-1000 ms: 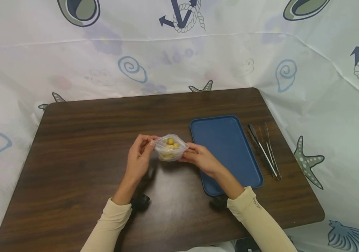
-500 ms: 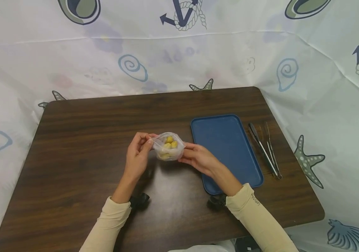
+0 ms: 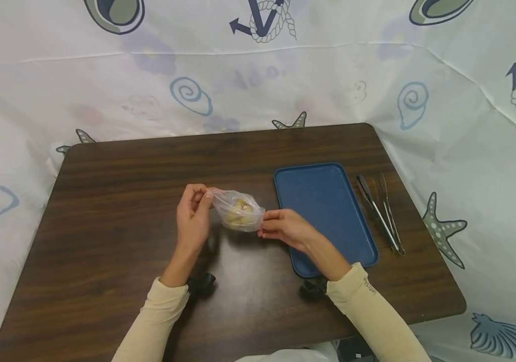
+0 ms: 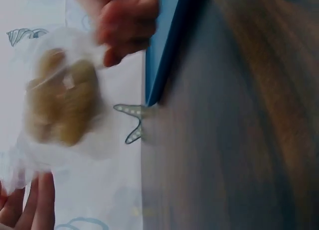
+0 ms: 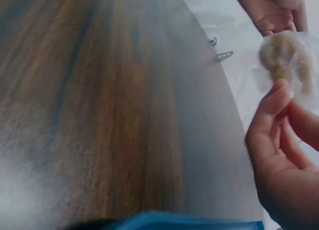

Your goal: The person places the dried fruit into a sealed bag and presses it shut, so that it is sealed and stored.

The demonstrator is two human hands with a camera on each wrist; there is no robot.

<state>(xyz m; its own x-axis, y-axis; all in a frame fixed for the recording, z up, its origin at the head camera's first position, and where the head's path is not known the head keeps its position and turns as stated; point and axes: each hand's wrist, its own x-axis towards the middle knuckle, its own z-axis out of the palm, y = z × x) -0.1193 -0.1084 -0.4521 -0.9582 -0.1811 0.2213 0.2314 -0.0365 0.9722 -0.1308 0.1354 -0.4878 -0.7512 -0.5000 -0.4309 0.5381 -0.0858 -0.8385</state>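
Observation:
A clear plastic bag (image 3: 227,200) is held above the table between both hands in the head view. Inside lie several small, round yellow-green pieces (image 3: 240,217), seen larger but blurred in the left wrist view. My left hand (image 3: 192,216) pinches the bag's left upper corner between thumb and fingers. At the opposite side, my right hand (image 3: 290,229) pinches the bag's right edge. In the right wrist view, that hand's thumb and fingers (image 5: 275,98) close on the bag (image 5: 299,56), with the left hand beyond it.
A blue tray (image 3: 321,201) lies on the dark wooden table (image 3: 117,211), partly under the right forearm. Metal tongs (image 3: 377,213) lie right of the tray, near the table's right edge. A white cloth with sea prints hangs behind.
My left hand has shifted slightly left and up, drawing out the bag's upper corner. The bag's mouth looks narrower and covers more of the yellow pieces. My right hand stays nearly in place.

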